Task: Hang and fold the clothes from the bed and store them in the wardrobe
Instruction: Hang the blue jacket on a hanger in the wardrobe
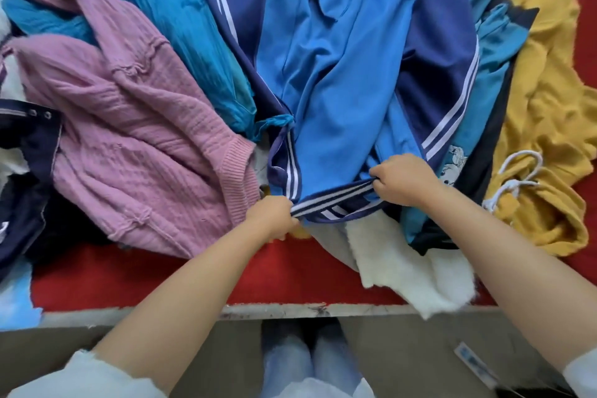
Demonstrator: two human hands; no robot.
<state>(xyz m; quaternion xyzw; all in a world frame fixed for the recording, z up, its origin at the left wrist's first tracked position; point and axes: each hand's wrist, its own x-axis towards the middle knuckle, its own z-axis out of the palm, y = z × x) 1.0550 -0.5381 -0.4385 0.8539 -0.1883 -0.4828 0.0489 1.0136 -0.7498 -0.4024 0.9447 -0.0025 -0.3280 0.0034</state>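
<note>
Both my hands pinch the striped hem of the blue track jacket [339, 81], left hand [273, 216] and right hand [403, 179] near the bed [145, 278] edge. It's soft, light, floppy; the ribbed hem should give the firmest hold.

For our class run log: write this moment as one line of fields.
left hand: grips striped hem | right hand: grips striped hem | blue track garment: on pile | stage: not yet folded

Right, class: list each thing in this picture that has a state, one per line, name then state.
Left hand: grips the striped hem.
Right hand: grips the same hem.
Blue jacket: unfolded, hem stretched between both hands.
Pink cardigan: crumpled, unfolded.
Yellow garment: crumpled, unfolded.
</note>
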